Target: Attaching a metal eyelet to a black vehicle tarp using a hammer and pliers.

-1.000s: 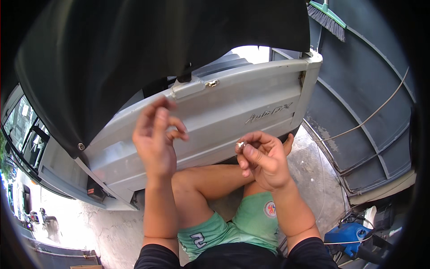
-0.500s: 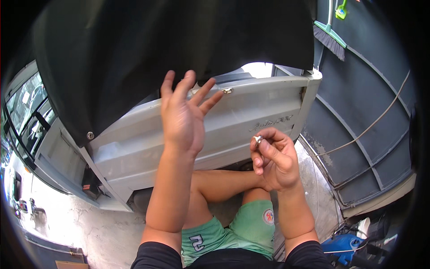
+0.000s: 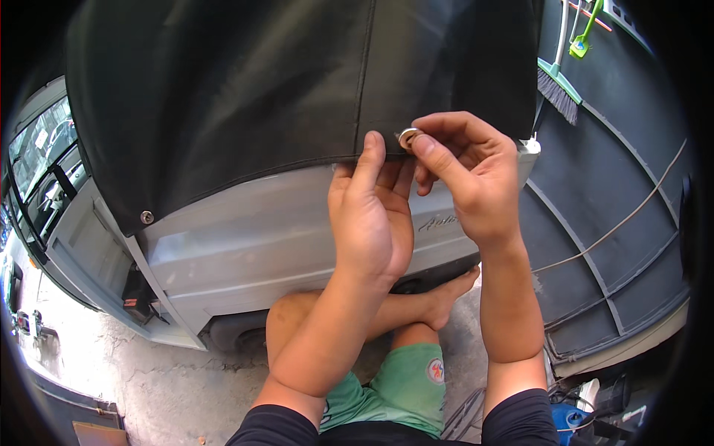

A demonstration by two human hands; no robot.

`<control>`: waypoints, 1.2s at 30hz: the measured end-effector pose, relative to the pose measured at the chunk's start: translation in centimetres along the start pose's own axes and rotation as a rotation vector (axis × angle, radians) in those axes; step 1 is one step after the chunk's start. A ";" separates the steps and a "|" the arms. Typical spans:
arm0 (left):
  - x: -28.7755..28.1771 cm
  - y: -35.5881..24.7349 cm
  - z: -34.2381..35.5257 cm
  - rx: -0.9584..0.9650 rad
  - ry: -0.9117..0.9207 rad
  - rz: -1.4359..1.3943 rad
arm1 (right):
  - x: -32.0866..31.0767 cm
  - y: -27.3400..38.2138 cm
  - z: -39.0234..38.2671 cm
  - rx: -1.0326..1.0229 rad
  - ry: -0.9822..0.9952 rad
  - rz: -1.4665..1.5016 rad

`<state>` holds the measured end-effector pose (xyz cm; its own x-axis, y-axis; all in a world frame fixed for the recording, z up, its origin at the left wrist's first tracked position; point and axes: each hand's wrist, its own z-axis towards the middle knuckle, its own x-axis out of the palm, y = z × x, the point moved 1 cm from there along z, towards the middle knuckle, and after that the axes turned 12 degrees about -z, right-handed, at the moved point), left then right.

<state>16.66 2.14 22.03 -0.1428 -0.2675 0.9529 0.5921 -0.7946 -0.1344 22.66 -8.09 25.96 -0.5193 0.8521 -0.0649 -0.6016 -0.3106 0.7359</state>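
A black cover (image 3: pixel 297 89) with a stitched seam hangs over the side of a white vehicle panel (image 3: pixel 223 245). At its lower edge, my left hand (image 3: pixel 372 215) grips the cover, thumb on the front and fingers tucked behind the hem. My right hand (image 3: pixel 472 163) pinches a small silvery ring-shaped fastener (image 3: pixel 408 137) between thumb and forefinger. It is held against the cover's hem, just right of my left thumb; whether it is fixed to the material I cannot tell. Another metal fastener (image 3: pixel 147 217) sits at the cover's lower left corner.
My crossed legs and green shorts (image 3: pixel 409 379) are below, close to the vehicle's wheel (image 3: pixel 234 333). A dark metal gate (image 3: pixel 610 186) rises on the right, with a broom (image 3: pixel 558 93) hanging there and a cable (image 3: pixel 595 245) across it. A blue machine (image 3: pixel 569 418) stands at lower right.
My left hand, open before, has moved right and taken hold of the cover's edge. My right hand has risen to the hem with the fastener. The cover hangs lower over the panel's middle.
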 end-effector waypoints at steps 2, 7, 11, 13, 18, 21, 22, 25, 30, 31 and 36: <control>-0.4 -0.1 0.0 0.030 0.104 0.092 | 0.1 -0.1 0.1 -0.003 0.011 -0.043; -0.5 0.1 0.1 0.108 0.103 0.173 | -0.2 -0.4 -0.2 -0.043 -0.023 -0.158; -0.9 0.0 0.2 0.163 0.148 0.209 | -0.2 -0.9 0.0 -0.050 -0.010 -0.141; -1.1 0.0 0.3 0.188 0.152 0.218 | 0.0 -1.3 0.0 -0.054 0.024 -0.088; -1.0 0.2 0.6 0.219 0.125 0.180 | 0.3 -1.3 0.2 -0.043 0.005 -0.154; -1.8 0.3 0.8 0.243 0.132 0.216 | 0.8 -1.5 0.1 -0.028 -0.019 -0.172; -1.9 0.3 0.9 0.241 0.130 0.214 | 0.9 -1.6 0.1 -0.019 -0.034 -0.167; -2.0 0.4 1.1 0.266 0.163 0.215 | 1.0 -1.7 0.3 -0.012 -0.039 -0.162; -2.5 0.3 1.3 0.328 0.199 0.356 | 1.4 -2.1 0.5 -0.036 -0.069 -0.246; -2.4 0.3 1.4 0.324 0.203 0.355 | 1.5 -2.0 0.5 -0.057 -0.085 -0.289; -1.6 -0.2 1.8 0.291 0.133 0.310 | 1.6 -2.1 0.5 -0.022 -0.176 -0.327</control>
<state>18.21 3.69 20.97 -0.0125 -0.5520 0.8338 0.8186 -0.4845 -0.3084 23.42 -5.81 24.64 -0.1863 0.9666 -0.1761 -0.7322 -0.0171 0.6808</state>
